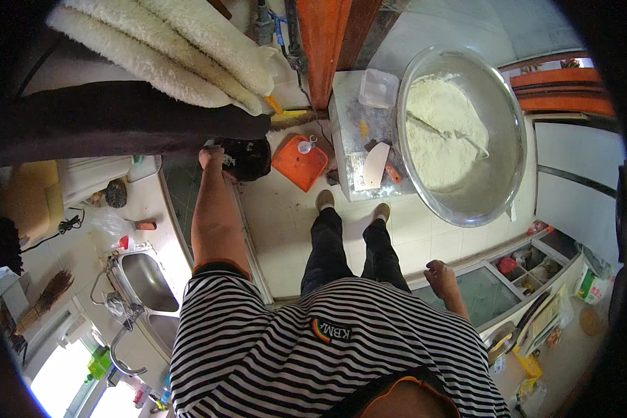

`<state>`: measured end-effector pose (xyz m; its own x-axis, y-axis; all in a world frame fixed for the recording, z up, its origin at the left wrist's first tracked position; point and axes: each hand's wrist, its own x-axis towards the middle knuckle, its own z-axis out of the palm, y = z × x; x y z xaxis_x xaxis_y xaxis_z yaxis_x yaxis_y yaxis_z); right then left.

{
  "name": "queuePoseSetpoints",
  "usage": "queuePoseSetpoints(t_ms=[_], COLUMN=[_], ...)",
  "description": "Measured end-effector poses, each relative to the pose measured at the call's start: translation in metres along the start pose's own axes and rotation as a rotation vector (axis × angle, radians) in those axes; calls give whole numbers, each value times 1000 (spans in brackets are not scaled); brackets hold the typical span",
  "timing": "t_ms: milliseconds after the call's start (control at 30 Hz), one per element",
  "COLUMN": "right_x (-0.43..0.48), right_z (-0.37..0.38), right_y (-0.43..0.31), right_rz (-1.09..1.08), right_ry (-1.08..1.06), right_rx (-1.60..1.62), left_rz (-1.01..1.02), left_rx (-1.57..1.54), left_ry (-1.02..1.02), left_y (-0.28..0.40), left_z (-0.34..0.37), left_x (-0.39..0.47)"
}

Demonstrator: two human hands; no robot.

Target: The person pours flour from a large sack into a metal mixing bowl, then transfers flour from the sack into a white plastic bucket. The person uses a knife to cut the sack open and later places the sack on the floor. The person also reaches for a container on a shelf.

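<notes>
My left hand (212, 155) reaches out at the left, its fingers closed against the edge of a dark cloth or garment (188, 117); just what it grips is hard to make out. Beside that hand lies a dark, irregular object (248, 159). My right hand (441, 276) hangs at my side, fingers loosely curled, with nothing visible in it. Ahead on the right, a large metal basin (501, 172) holds pale flour (439, 115) with a metal utensil (423, 123) lying in it. A white scraper (376, 164) rests on a grey stand (347, 125) next to the basin.
An orange dustpan (300, 164) lies on the floor before my feet. Cream fleece (172, 47) hangs at upper left. A sink (149, 282) and counter stand left, a cabinet with glass top (475, 298) right. An orange wooden post (321, 47) rises beyond the stand, near a clear plastic container (378, 89).
</notes>
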<state>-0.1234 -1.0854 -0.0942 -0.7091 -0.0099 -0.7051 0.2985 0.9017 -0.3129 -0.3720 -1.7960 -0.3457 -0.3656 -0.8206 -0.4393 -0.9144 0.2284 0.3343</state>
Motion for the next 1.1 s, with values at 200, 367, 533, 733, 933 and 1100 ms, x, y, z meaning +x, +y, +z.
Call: queuePoseSetpoints(t_ms=[200,367,533,733,933,1100], right_x=[-2,3,4,12,24,22], right_z=[13,8,8,1,-22,-54], right_y=[21,14,51,137,210,338], right_rz=[45,45,23,102,196,237], right_ry=[31,64,40,185,328,623], right_rx=[-32,28,89,47,123,117], left_rz=[-30,7,79,215,224,598], left_rx=[158,266,28,-156,-433,-475], left_ry=[-45,-96,-185,-494,-591,-562], left_y=[7,-6,-40,-54,-49,81], left_z=[-2,-11,2,21,49,74], left_x=[6,2,-30,-123,-215,-493])
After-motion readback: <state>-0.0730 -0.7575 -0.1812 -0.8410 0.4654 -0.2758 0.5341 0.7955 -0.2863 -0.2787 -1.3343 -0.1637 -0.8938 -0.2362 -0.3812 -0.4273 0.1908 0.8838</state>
